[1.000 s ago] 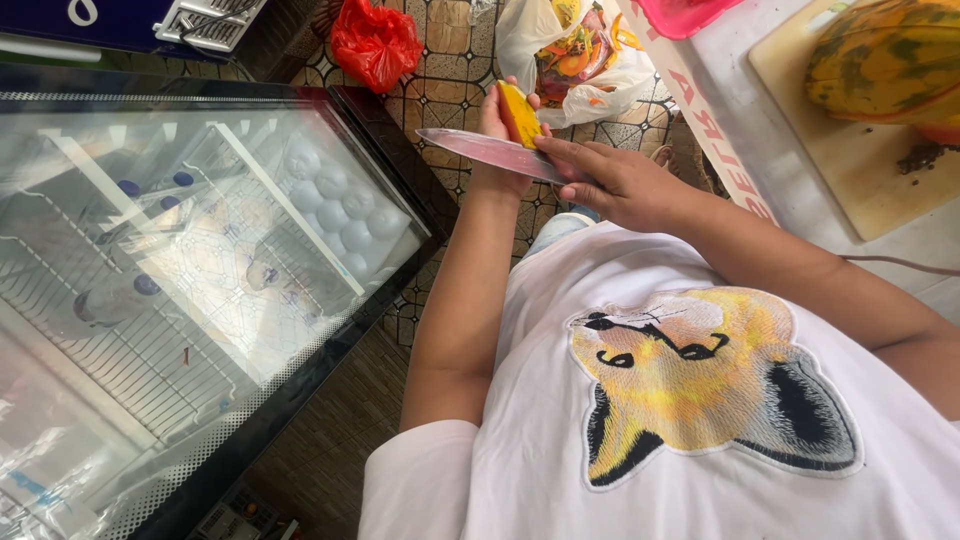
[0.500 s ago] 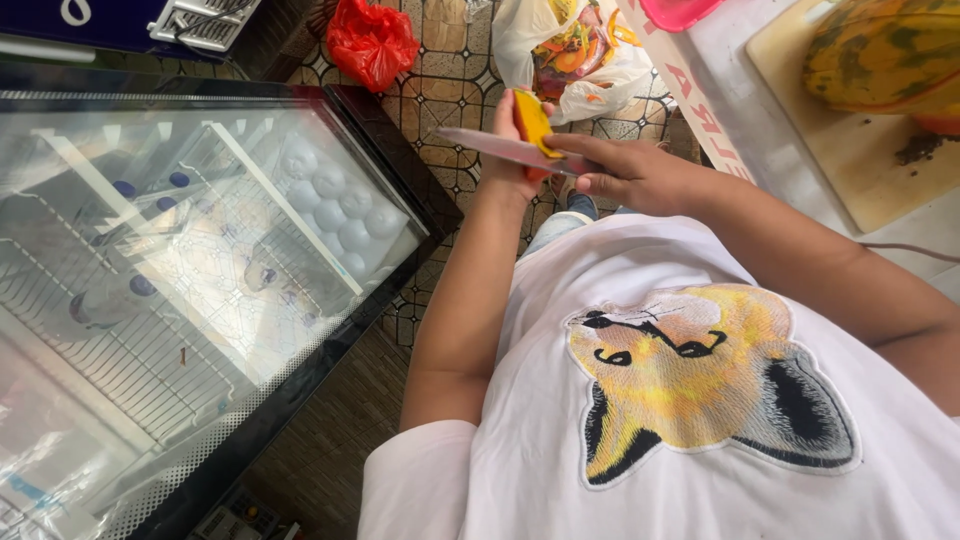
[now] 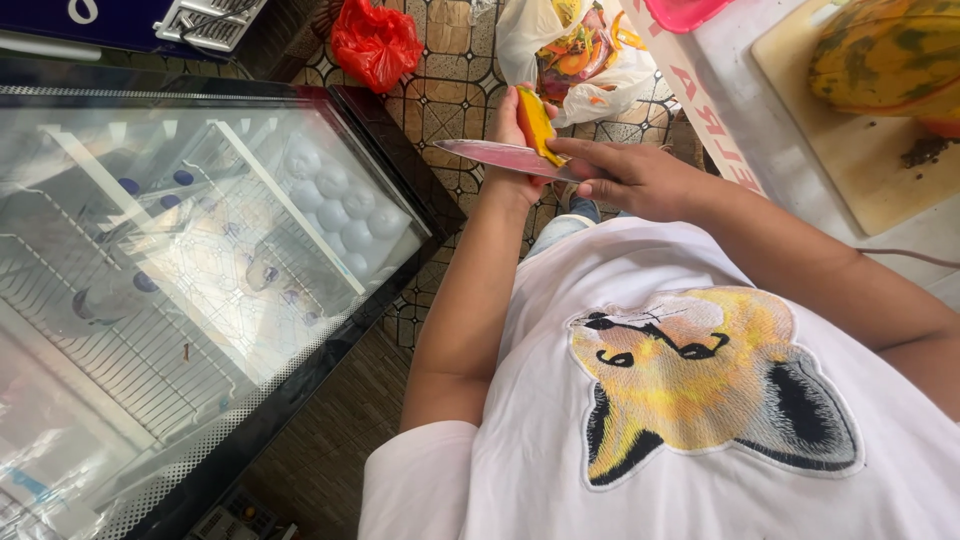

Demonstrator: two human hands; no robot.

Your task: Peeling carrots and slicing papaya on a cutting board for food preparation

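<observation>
both hands closed: left hand (image 3: 512, 125) grips mango piece (image 3: 534, 122), right hand (image 3: 628, 176) grips knife (image 3: 500, 155); peeling underway, blade needs steady guidance.

Papaya (image 3: 885, 55) and pink bowl (image 3: 690, 12) cut by far edge; knife (image 3: 505, 158) handle hidden in right hand (image 3: 630, 175).

A small food stall or shop: a glass-topped chest freezer (image 3: 190, 260) beside a wooden cutting board (image 3: 850, 150) on a white counter (image 3: 740, 110).
</observation>
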